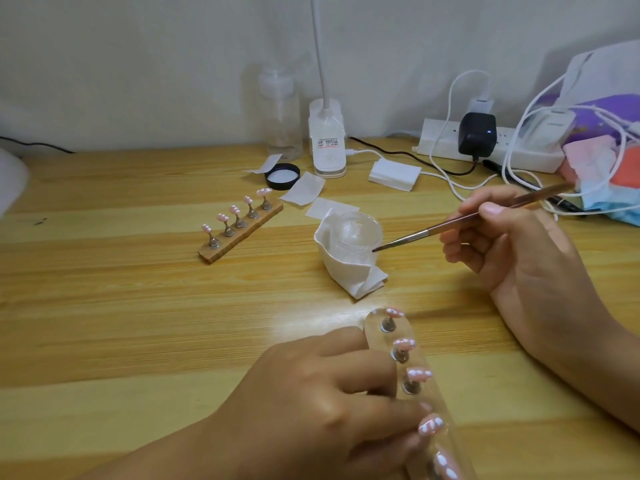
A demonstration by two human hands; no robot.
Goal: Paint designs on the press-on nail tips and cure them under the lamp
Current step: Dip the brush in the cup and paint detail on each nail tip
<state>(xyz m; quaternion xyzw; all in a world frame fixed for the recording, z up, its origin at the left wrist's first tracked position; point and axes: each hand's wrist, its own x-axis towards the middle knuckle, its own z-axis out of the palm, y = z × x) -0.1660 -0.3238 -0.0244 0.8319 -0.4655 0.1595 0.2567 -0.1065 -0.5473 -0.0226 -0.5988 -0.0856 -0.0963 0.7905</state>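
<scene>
Wooden worktop (104, 306) carried everything. L hand (322, 393), at the near edge, gripped the clear strip (374, 329) w/ fingers curled onto its left side. The strip stuck out to the right of the knuckles, its far end angled toward the centre. R hand (512, 244), toward the right edge, pinched the brush (450, 225) betw. thumb & fingers. Wooden strip (207, 256) lay mid-worktop, left of the glass jar (360, 233). The bristles were at the jar's right wall (contact unclear). Pink nail tips (419, 374) w/ white dots stood on both strips.

Wooden nail stand (240, 226) lies left of the jar (360, 233), behind the clear stand (412, 386).
</scene>
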